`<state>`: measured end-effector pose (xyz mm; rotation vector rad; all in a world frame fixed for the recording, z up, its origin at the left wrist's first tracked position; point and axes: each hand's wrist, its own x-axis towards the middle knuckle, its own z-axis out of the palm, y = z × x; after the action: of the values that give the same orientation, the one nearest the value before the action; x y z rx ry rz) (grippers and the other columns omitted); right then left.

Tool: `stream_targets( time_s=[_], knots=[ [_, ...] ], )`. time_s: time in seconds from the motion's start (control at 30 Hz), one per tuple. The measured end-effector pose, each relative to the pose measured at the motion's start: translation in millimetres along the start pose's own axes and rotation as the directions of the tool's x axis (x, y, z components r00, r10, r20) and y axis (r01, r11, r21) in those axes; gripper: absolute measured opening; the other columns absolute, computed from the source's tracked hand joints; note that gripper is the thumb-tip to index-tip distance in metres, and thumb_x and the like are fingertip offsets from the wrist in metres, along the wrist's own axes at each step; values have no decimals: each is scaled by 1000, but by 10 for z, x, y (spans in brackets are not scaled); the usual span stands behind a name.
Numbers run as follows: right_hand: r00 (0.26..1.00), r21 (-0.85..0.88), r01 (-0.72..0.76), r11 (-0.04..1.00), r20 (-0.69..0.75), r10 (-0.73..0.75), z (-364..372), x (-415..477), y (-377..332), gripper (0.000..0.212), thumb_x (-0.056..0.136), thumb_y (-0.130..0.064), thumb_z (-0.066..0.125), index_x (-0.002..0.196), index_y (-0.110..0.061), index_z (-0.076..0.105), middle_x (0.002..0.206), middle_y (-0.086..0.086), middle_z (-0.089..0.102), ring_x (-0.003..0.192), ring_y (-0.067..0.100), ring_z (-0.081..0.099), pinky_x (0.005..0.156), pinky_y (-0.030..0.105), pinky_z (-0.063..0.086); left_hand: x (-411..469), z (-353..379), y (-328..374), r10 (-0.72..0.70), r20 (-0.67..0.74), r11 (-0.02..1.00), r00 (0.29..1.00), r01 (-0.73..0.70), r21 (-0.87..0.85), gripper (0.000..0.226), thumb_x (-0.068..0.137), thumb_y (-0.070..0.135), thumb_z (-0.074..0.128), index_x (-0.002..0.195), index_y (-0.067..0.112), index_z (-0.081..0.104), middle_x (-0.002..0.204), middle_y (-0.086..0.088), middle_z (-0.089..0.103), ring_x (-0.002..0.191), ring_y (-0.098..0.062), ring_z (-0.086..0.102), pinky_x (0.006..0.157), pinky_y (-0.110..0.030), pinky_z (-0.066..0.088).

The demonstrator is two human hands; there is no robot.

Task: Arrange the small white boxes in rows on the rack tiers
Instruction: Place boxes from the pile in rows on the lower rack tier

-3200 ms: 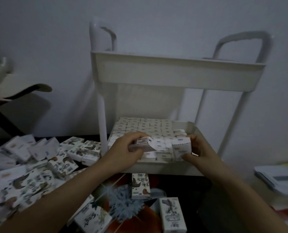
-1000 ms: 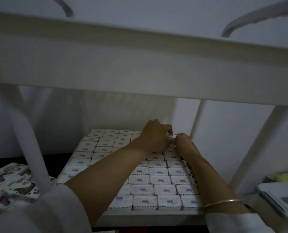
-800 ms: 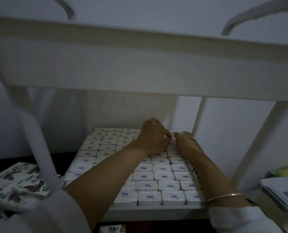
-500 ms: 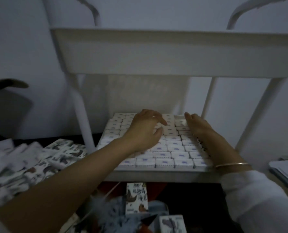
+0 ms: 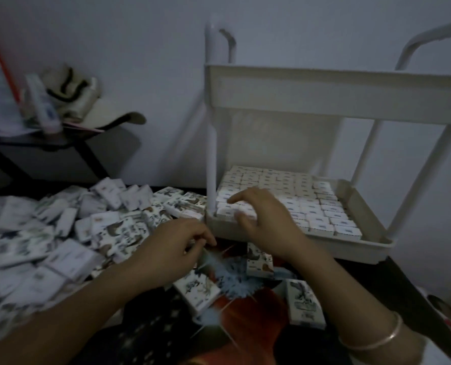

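Note:
A white two-tier rack stands against the wall; its lower tier [image 5: 350,249] holds small white boxes [image 5: 314,206] packed in tidy rows, and the wall of its upper tier [image 5: 324,96] hides what is inside. A heap of loose printed boxes [image 5: 69,233] covers the floor to the left. My right hand [image 5: 267,222] hovers with spread fingers over the front-left corner of the rows and holds nothing. My left hand [image 5: 171,250] is low, in front of the tier beside the heap, its fingers loosely curled with no box seen in them.
Three stray boxes lie on the red and blue patterned mat [image 5: 245,325] near me: one [image 5: 198,288] under my left hand, one [image 5: 260,262] by the rack's front, one [image 5: 304,304] to the right. A dark side table [image 5: 47,146] with clutter and a hat [image 5: 87,109] stands far left.
Both hands have drawn back from the far rows of the lower tier. The left hand has left the rack and dropped toward the floor heap. The view has pulled back and turned left.

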<state>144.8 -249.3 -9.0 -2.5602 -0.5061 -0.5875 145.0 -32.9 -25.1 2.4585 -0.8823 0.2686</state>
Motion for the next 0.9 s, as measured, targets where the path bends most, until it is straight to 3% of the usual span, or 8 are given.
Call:
stream_targets(
  time_s=[0.13,0.23,0.37,0.53,0.67,0.8,0.9],
  knots=[
    [992,80,80,994,96,-88,333,135,-388,31,93,-12,52,122,-20,60,124,0,57,115,18,50,91,30,43,-251,-239,-112,-41,-108,995,993,51,89,22,91,14,58,93,33,71,93,19,66,89,-4,59,75,-26,48],
    [981,71,90,993,163,-101,557,359,-559,35,94,-10,51,126,-19,59,129,1,56,118,18,51,93,29,43,-364,-483,-285,-102,-173,981,980,128,148,27,90,10,57,91,34,69,94,16,67,88,-7,59,70,-19,41],
    [970,84,64,994,230,-81,784,712,-730,39,94,-7,48,130,-17,57,136,4,54,122,21,52,100,35,43,-414,-916,-611,-210,-235,948,949,256,186,28,90,11,54,94,34,70,97,11,69,89,-12,63,75,-31,50],
    [954,32,23,999,299,-32,1176,1200,-793,45,93,-11,50,138,-18,48,142,7,47,128,26,45,100,38,43,-163,-1244,-1183,-362,-215,873,907,411,264,25,93,16,52,110,26,66,114,3,66,101,-20,61,81,-32,49],
    [941,-53,-20,998,337,37,1459,1603,-813,62,91,-29,56,147,-19,30,145,11,40,131,32,38,102,42,41,146,-1211,-1628,-468,-169,802,867,498,331,30,95,29,51,124,23,55,123,-5,62,105,-27,60,79,-33,49],
    [827,-39,-135,990,546,134,1571,1906,-775,95,84,-46,66,154,-22,6,154,10,29,137,32,34,108,42,38,304,-1168,-1842,-551,-58,771,833,534,346,47,93,39,54,136,21,44,132,-5,56,111,-28,57,86,-34,49],
    [785,-11,-160,987,605,134,1642,1958,-733,92,83,-42,70,153,-18,15,152,9,35,135,29,39,107,37,40,368,-1157,-1896,-558,5,762,830,510,398,53,90,45,58,134,19,44,129,-5,57,110,-27,57,84,-33,48]
  ],
)
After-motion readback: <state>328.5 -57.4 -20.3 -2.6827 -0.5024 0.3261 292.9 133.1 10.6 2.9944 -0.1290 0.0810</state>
